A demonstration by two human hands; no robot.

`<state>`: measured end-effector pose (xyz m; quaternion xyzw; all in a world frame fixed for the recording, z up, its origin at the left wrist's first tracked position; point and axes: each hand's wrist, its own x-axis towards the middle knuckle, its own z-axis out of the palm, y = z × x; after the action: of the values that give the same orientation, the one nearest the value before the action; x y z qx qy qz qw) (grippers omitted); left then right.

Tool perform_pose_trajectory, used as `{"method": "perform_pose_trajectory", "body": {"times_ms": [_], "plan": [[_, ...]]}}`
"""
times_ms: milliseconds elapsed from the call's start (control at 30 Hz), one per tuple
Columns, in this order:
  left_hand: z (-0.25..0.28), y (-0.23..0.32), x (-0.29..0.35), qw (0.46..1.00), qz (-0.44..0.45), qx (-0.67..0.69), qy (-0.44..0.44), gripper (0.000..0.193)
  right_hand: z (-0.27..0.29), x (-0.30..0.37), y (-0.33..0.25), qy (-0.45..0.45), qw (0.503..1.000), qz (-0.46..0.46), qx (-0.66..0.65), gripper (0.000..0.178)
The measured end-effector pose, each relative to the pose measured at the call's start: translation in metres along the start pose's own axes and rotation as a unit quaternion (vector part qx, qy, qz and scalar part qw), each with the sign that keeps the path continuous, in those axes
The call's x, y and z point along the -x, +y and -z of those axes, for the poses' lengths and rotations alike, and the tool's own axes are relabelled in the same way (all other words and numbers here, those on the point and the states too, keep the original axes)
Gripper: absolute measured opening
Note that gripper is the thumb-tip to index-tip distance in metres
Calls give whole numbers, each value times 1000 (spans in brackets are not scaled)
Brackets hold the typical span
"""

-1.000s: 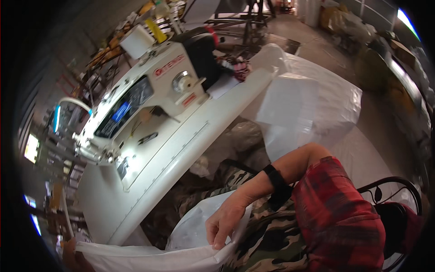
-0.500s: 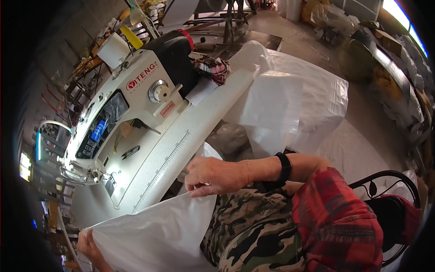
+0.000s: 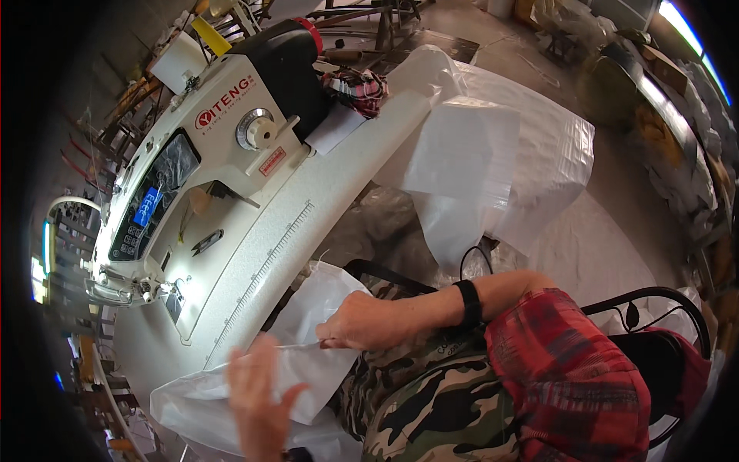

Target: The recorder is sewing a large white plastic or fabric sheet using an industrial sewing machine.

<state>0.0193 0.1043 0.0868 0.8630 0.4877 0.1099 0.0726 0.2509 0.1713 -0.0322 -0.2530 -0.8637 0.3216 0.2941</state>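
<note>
A white plastic sheet (image 3: 231, 393) hangs across my lap and along the front edge of the sewing machine table (image 3: 269, 254). My right hand (image 3: 358, 322), with a black band on its wrist, pinches the sheet's upper edge. Over the sheet, further left, my left hand (image 3: 262, 396) is smeared by motion, its fingers stretched out and thumb apart, gripping nothing. Beyond both hands stands the white sewing machine (image 3: 223, 108), its lamp lighting the needle area. Small thread snips (image 3: 208, 241) lie on the machine bed.
More white plastic sheeting (image 3: 531, 154) is draped beyond the table's right end. A plaid cloth (image 3: 358, 91) sits behind the machine's dark motor end. A black metal chair (image 3: 662, 300) stands at the right. Clear plastic (image 3: 385, 212) lies below the table edge.
My left hand has let go of the sheet's left corner and moved right over it. The sheet has slackened and folded. My right hand still pinches the edge; the view has shifted slightly.
</note>
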Motion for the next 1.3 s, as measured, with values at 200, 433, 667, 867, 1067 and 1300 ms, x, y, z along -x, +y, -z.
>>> {"method": "perform_pose_trajectory", "body": {"times_ms": [200, 433, 667, 867, 1067, 1300], "plan": [[-46, -5, -6, 999, 3, 49, -22, 37, -2, 25, 14, 23, 999, 27, 33, 22], [-54, 22, -16, 996, 21, 77, 37, 16, 4, 14, -6, 33, 983, 156, 88, 25], [-14, 22, 7, 988, 78, 124, 51, 12, 32, 8, 49, -4, 983, 161, 83, 21], [24, -14, 37, 985, 164, -10, 48, 18, 34, -5, 51, 25, 986, 145, 72, 10], [17, 26, 2, 938, 94, -281, 182, 35, 11, -27, 11, 83, 974, 204, 55, 15], [-37, 25, -14, 995, 31, 54, 74, 14, 22, 2, 5, 109, 986, -34, -123, 24]]}}
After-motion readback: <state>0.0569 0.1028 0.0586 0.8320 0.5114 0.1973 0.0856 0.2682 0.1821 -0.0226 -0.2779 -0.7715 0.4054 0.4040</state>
